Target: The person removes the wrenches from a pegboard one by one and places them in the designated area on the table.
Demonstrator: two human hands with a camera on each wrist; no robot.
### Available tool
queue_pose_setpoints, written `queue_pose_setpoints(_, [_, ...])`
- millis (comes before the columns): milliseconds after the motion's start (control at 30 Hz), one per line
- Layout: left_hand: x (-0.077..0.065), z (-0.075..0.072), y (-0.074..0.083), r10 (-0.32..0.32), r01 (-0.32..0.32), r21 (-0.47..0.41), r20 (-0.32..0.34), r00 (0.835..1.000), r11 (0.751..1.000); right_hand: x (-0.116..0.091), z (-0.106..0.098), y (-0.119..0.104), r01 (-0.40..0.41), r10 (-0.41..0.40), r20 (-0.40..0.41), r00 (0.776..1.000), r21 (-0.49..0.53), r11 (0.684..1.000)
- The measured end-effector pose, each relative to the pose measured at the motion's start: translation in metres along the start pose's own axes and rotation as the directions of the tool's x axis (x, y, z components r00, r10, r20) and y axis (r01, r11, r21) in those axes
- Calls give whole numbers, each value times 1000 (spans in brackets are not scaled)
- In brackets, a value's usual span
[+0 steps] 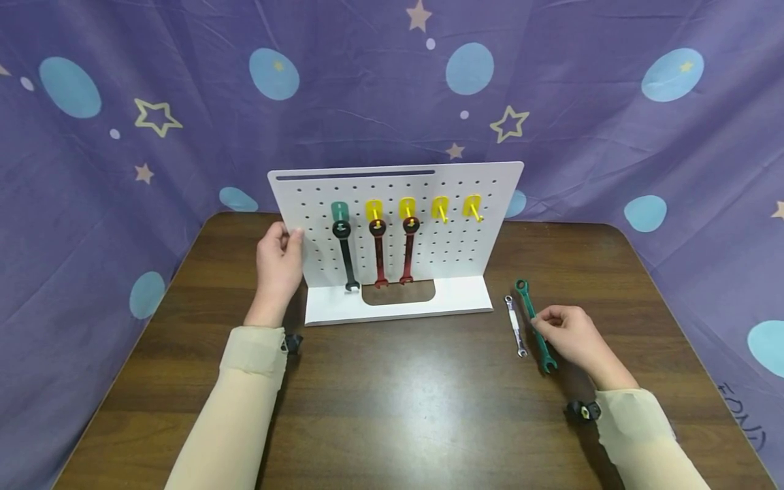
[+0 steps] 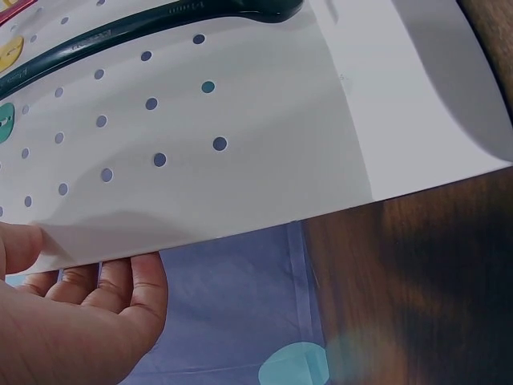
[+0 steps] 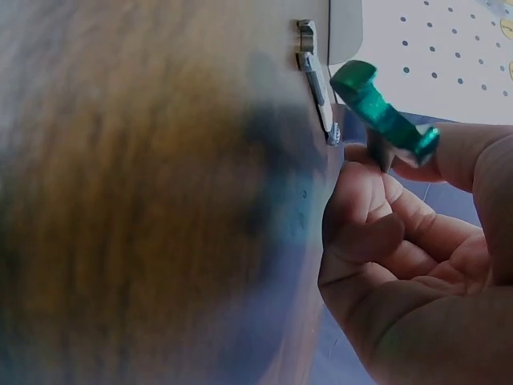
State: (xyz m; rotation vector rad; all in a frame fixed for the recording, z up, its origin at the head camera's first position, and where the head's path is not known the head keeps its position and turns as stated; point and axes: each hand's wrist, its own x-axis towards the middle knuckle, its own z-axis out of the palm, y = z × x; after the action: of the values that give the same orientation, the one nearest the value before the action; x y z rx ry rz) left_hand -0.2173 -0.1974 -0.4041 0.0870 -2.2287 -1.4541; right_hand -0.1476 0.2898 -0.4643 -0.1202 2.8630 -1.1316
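Note:
My left hand (image 1: 278, 262) grips the left edge of a white pegboard (image 1: 318, 255), thumb on the front face and fingers behind the edge in the left wrist view. On the board hang a dark green wrench (image 1: 347, 262) from a green hook (image 1: 339, 209) and two red wrenches, one left (image 1: 379, 255) and one right (image 1: 408, 255), from yellow hooks. To the right of the board, my right hand (image 1: 572, 333) pinches a bright green wrench (image 1: 527, 299) near its middle between thumb and fingers. Its open end (image 3: 385, 116) points toward the right wrist camera.
A small silver wrench (image 1: 514, 325) lies on the wooden table (image 1: 392, 422) just left of the green one. Two more yellow hooks, one inner (image 1: 439, 208) and one outer (image 1: 472, 206), stick out on the board's right side. A purple curtain (image 1: 367, 129) hangs behind the table.

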Motion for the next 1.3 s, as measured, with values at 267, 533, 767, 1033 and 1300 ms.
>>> queue_pose_setpoints(267, [0, 0, 0, -11, 11, -3, 2, 1000, 1000, -1, 1, 2, -8, 8, -10, 1000, -19, 1000])
queue_pose_setpoints(533, [1, 0, -1, -36, 36, 13, 13, 999, 999, 1, 1, 4, -18, 18, -10, 1000, -18, 1000])
queue_pose_setpoints(767, [0, -1, -2, -34, 34, 9, 10, 999, 999, -1, 2, 4, -44, 44, 12, 999, -25, 999])
queue_pose_setpoints(1033, [0, -1, -2, -38, 37, 9, 12, 999, 999, -1, 4, 3, -58, 58, 2, 998, -29, 998])
queue_pose_setpoints(1300, [0, 0, -2, -31, 31, -3, 11, 999, 1000, 0, 6, 4, -52, 52, -9, 999, -55, 997])
